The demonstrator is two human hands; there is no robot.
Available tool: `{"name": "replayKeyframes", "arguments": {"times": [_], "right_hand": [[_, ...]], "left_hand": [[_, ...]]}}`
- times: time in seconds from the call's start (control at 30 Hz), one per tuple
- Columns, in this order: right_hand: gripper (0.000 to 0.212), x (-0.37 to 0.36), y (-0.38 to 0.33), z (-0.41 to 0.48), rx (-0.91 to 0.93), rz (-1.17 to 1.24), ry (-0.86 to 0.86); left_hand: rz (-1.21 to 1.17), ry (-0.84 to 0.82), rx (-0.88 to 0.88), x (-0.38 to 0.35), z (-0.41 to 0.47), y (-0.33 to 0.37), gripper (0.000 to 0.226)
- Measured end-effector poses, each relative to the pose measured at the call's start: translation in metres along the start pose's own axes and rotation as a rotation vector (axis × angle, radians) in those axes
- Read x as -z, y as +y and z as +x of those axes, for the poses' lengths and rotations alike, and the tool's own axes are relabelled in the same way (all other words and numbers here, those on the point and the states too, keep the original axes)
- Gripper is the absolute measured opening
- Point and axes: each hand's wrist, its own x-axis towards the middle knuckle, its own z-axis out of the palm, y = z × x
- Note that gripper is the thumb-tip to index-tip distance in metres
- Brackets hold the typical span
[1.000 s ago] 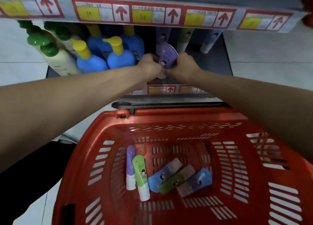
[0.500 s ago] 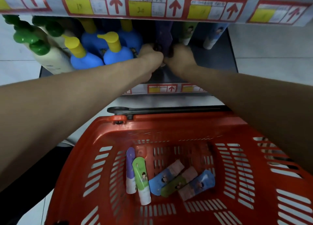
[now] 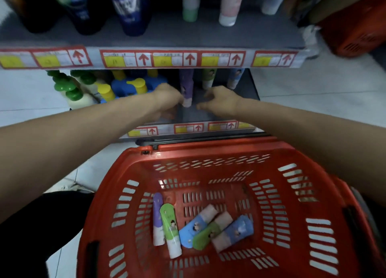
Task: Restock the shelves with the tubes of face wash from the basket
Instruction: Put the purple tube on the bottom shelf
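Purple tube (image 3: pixel 186 87) apparently touching left hand (image 3: pixel 168 99), red-arrow shelf labels (image 3: pixel 173 59), print blurred

I can't tell whether the left hand (image 3: pixel 167 99) grips the purple tube (image 3: pixel 186 85) or only touches it, because the fingertips blur. The tube's top hides behind the price strip (image 3: pixel 171 59), whose labels I can't read. The dark bottles (image 3: pixel 133 8) above are cut off by the frame's top.

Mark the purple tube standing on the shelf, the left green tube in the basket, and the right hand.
purple tube (image 3: pixel 186 83): head view, purple body above its cap.
left green tube (image 3: pixel 169 221): head view, green body.
right hand (image 3: pixel 222 101): head view, back of the hand.
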Motion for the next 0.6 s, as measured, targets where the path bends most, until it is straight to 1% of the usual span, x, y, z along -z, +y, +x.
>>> {"name": "replayKeyframes", "arguments": {"times": [0.03, 0.13, 0.23, 0.3, 0.37, 0.43, 0.5, 0.6], "right_hand": [[0.049, 0.007, -0.002, -0.016, 0.008, 0.015, 0.0], [0.036, 0.027, -0.011, -0.063, 0.055, 0.066, 0.052], [0.023, 0.039, -0.012, -0.106, 0.165, 0.158, 0.229], [0.017, 0.044, -0.015, -0.142, 0.272, 0.268, 0.33], [0.014, 0.043, -0.018, -0.184, 0.339, 0.345, 0.373], [0.01, 0.033, -0.017, -0.221, 0.378, 0.368, 0.351], [0.007, 0.011, -0.006, -0.241, 0.385, 0.354, 0.283], [0.007, -0.033, 0.022, -0.236, 0.369, 0.166, 0.17]], "left_hand": [[0.011, -0.006, -0.03, 0.003, -0.013, 0.004, 0.007], [0.092, -0.038, -0.12, 0.01, -0.054, 0.017, 0.014], [0.198, -0.009, -0.239, 0.013, -0.101, 0.026, 0.026], [0.21, 0.025, -0.335, 0.014, -0.131, 0.024, 0.025], [0.188, 0.029, -0.419, 0.014, -0.16, 0.016, 0.022], [0.116, -0.009, -0.456, 0.012, -0.183, 0.003, 0.021], [0.067, -0.061, -0.455, 0.008, -0.196, -0.015, 0.024], [0.11, -0.126, -0.432, 0.004, -0.2, -0.047, 0.028]]}}
